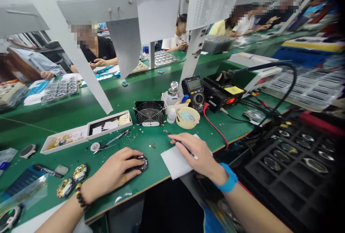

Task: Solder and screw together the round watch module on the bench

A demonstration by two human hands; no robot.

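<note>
My left hand (118, 168) is closed on a small dark round watch case (145, 163) that lies on the green bench top; the fingers cover most of it. To the right, my right hand (195, 154) grips a slim dark pen-like tool (185, 146) with a pale rear end. Its thin tip points left, above the bench, apart from the watch case. Beneath that hand is a white foam sheet (175, 163). Two opened watch modules (81, 172) sit left of my left forearm. Tiny loose bits (152, 145) are scattered beyond the watch case.
A black fan (150, 113), a cream round dish (188, 118), a multimeter (194, 91) and a black powered unit (225, 89) stand behind. White parts trays (64, 139) lie at left. A black compartment tray (285, 168) with watch parts is at right. Co-workers sit opposite.
</note>
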